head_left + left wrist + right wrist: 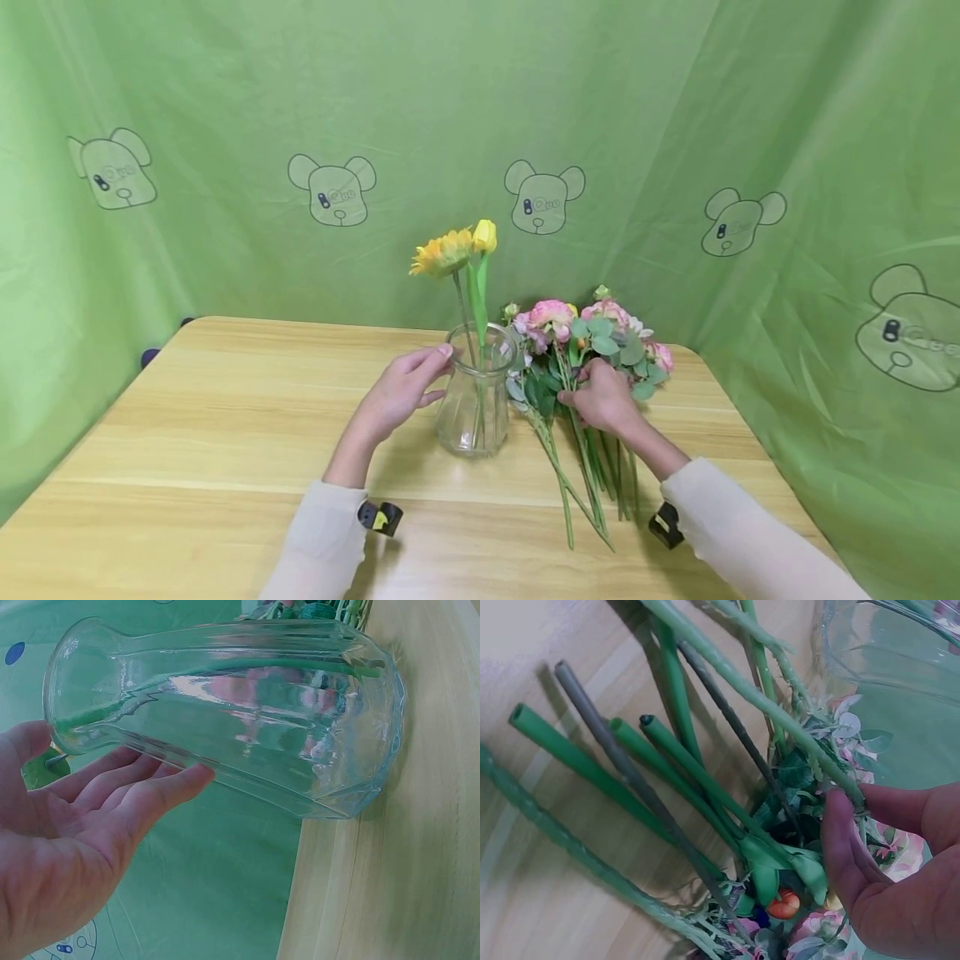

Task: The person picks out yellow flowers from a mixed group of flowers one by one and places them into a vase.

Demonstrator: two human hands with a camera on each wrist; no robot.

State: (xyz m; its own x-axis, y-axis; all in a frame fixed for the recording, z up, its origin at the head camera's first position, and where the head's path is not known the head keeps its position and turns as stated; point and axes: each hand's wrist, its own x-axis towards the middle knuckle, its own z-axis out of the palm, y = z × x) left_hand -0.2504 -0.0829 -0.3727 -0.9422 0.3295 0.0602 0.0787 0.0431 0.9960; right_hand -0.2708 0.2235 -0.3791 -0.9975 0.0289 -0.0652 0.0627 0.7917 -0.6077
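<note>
A clear glass vase [471, 417] stands upright on the table, holding a yellow-orange sunflower-like bloom [444, 254] and a yellow tulip [484, 237]. My left hand [408, 383] steadies the vase from its left, with the thumb at the rim and the fingers [161, 791] stretched along the glass side. To the right of the vase, my right hand [603, 400] pinches a thick green flower stem [780, 720] between thumb and fingertips. This stem runs up among pink flowers [551, 317] lying in a bunch, so its own bloom is partly hidden.
Several more stems [562, 492] lie with cut ends toward the near side of the wooden table [225, 417]. Eucalyptus-like leaves [603, 337] and an orange bud [784, 905] show in the bunch. A green curtain [450, 100] with bear-head prints hangs behind and on both sides.
</note>
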